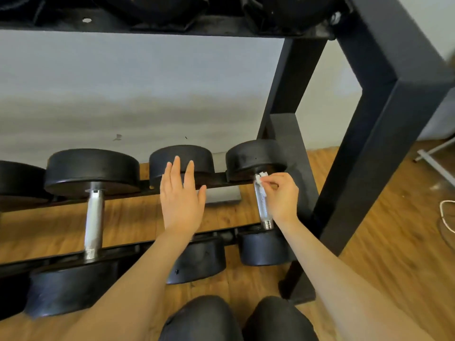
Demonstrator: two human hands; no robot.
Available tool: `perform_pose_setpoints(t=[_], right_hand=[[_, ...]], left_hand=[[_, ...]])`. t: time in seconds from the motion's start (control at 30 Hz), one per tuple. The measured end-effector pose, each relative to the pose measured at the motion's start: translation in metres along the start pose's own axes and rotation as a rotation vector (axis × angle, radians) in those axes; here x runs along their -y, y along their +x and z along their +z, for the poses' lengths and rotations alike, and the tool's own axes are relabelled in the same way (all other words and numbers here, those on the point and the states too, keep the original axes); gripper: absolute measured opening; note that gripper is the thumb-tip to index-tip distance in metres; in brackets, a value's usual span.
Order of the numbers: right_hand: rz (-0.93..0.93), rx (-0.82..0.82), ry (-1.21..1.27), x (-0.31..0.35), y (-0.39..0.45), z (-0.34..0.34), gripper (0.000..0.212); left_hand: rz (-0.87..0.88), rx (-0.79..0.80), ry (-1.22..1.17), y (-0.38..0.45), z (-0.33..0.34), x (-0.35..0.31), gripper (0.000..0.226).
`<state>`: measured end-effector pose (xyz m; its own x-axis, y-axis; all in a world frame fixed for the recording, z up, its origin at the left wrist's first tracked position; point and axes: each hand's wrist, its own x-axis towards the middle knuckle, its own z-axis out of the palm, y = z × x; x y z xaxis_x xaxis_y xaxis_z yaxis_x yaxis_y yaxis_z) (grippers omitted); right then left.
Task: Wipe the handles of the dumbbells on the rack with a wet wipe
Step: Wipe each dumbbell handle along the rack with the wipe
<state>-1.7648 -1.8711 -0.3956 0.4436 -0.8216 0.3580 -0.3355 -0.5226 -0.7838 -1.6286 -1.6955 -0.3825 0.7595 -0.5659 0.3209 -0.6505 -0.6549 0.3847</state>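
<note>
The right hand (280, 195) has its fingers curled in, with thumb and fingertips pinching a small white wet wipe (259, 179) against the far end of a chrome handle (262, 205). That handle belongs to the rightmost dumbbell (256, 158) on the lower tier of the black rack (369, 153), close to the rack's right end post. The wipe sits bunched right where the handle meets the far weight head; only a little of it shows past the fingertips.

The left hand (181, 200) is spread wide — fingers straight and parted, palm down, holding nothing. It hovers over the middle dumbbell (182, 161), covering that dumbbell's handle, so whether the palm touches the bar cannot be told. Its fingertips overlap the far head of that dumbbell in the view.

Further toward the left end of the tier lies a larger dumbbell (91, 171) with its bare chrome handle (93, 217) spanning the two rails, and another black head shows at the left edge. All three dumbbells lie across the front and back rails, heads outside them. Dark round weights rest on the upper shelf (147, 25) — only their undersides show. Beneath the rack is a wooden floor (394, 242), and the person's dark-clad knees (236, 318) sit at the bottom edge.
</note>
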Motion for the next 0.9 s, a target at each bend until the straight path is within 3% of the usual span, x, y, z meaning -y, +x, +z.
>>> perform_pose_setpoints(t=[0.23, 0.43, 0.9], right_hand=[[0.004, 0.038, -0.014, 0.001, 0.014, 0.004, 0.008], [-0.055, 0.062, -0.05, -0.006, 0.013, 0.011, 0.008], [-0.144, 0.323, -0.208, -0.034, 0.012, -0.012, 0.017]], left_hand=[[0.025, -0.063, -0.021, 0.006, -0.003, 0.008, 0.058], [0.007, -0.005, -0.055, 0.013, -0.007, 0.019, 0.055], [0.039, -0.097, 0.028, 0.03, 0.006, 0.008, 0.048]])
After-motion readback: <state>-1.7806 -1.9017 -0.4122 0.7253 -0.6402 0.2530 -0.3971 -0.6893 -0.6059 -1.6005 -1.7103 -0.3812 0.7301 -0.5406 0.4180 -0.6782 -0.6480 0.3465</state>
